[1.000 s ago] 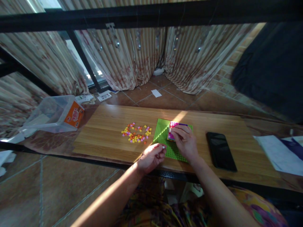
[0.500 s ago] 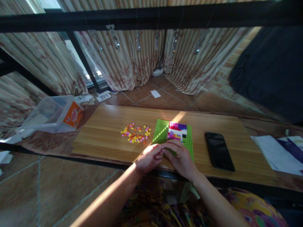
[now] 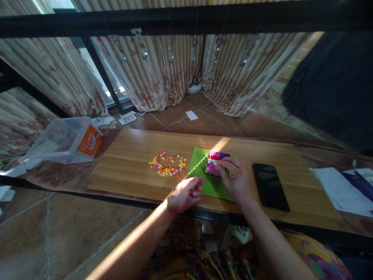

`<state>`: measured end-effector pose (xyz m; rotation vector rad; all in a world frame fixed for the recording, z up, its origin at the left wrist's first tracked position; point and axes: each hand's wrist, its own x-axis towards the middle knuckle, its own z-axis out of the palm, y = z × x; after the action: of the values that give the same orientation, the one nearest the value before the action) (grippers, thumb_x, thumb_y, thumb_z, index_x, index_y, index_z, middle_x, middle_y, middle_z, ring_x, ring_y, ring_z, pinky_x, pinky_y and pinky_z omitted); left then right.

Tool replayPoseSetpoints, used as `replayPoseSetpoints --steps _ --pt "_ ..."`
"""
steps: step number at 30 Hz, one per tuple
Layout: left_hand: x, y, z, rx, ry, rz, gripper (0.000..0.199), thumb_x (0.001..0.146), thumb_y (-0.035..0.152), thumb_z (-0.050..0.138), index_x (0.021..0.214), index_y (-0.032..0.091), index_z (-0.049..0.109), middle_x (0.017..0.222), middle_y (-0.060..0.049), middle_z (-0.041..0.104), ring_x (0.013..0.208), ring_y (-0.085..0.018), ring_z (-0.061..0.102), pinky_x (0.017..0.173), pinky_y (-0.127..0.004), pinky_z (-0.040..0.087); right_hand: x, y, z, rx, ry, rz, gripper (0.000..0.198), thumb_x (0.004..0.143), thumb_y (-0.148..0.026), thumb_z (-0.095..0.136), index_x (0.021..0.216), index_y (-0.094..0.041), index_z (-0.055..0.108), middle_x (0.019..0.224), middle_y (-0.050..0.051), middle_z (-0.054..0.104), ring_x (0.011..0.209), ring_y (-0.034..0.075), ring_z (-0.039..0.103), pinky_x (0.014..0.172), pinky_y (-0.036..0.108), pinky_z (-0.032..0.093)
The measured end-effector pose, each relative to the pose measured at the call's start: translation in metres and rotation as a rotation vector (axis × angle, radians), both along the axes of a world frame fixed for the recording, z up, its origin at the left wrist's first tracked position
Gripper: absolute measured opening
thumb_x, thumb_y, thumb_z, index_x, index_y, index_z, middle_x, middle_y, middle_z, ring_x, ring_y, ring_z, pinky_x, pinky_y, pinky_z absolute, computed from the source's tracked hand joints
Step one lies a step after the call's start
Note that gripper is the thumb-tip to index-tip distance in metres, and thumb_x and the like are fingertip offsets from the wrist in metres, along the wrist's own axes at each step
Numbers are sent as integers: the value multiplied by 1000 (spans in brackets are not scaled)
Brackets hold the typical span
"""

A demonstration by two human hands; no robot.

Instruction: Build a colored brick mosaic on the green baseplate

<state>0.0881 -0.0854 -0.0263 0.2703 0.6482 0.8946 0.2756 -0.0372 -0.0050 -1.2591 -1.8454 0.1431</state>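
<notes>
A green studded baseplate (image 3: 198, 161) lies on the wooden board with a block of coloured toy bricks (image 3: 214, 155) on it, in red, pink, purple and white rows. Over the block's right side reaches my right hand (image 3: 235, 179), thumb and forefinger pinched on what looks like a small white brick at its surface; the fingers hide part of the block. My left hand (image 3: 186, 194) rests at the plate's front left corner, fingers curled in. Whether anything is inside it cannot be made out. Loose small bricks (image 3: 167, 170) in yellow, orange and pink lie to the left.
A black phone (image 3: 271, 186) lies right of the plate on the wooden board (image 3: 122, 163). At far left stands a clear plastic box (image 3: 65, 142) with an orange label. Papers (image 3: 338, 186) lie at the right end. A dark bar (image 3: 186, 21) crosses the top of the view.
My right hand has left my left hand's fingertips and moved right and up onto the brick block. My left hand has stayed nearly in place, its fingertips now free of the right hand.
</notes>
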Motion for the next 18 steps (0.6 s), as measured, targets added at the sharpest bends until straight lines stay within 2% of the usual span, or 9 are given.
replayPoseSetpoints --steps 5,12,18 --pt "-1 0 1 2 13 -2 34 73 37 76 92 10 68 68 1 50 52 -3 37 46 -17 25 0 13 -4 -24 -112 11 17 88 -30 58 92 -24 74 97 7 66 93 23 56 82 42 44" --pt "-2 0 -2 11 -8 -6 31 77 36 72 93 11 67 68 1 50 52 -3 38 46 -18 26 0 15 -3 -54 -196 31 19 89 -33 57 91 -24 74 99 7 65 92 22 54 82 40 41" --pt "-2 -1 -3 37 -22 -13 29 80 36 69 94 10 68 69 1 49 52 -3 39 47 -17 27 -3 18 -2 -70 -161 21 16 87 -32 60 86 -23 73 96 6 66 91 22 55 83 41 41"
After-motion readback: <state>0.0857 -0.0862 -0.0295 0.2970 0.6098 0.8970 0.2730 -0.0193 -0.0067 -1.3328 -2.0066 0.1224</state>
